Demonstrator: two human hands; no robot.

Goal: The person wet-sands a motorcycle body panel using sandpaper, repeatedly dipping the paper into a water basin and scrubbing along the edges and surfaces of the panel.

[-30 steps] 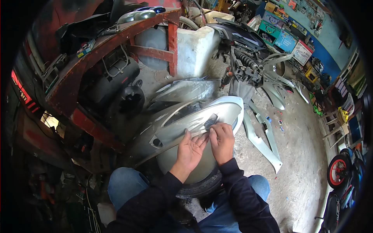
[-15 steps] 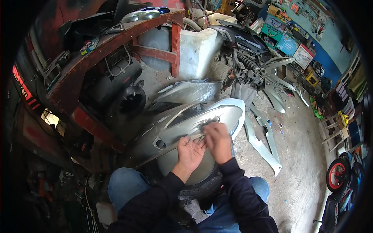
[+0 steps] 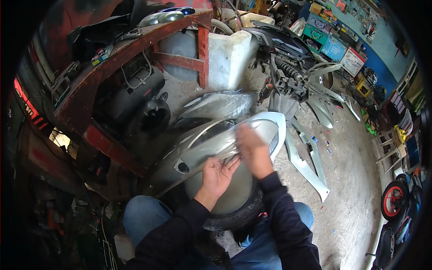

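Note:
A silver-grey motorcycle body panel with a small round hole lies slanted in front of me, over a tire with a flat round disc on it. My left hand is palm up at the panel's lower edge, its fingers curled against that edge and gripping it. Over the panel's right part is my right hand, smeared by motion. Its fingers are too blurred to show whether anything is in them. Behind the panel lies another scuffed grey panel.
At the left stands a red workbench with a dark tank beneath it. A partly stripped motorcycle is ahead. Loose pale panels lie on the concrete floor to the right, and a red-rimmed wheel stands farther right.
My right hand has moved up and slightly left along the panel and is now more blurred. My left hand stays at the lower edge, shifted slightly left. The panel is slightly tilted from before.

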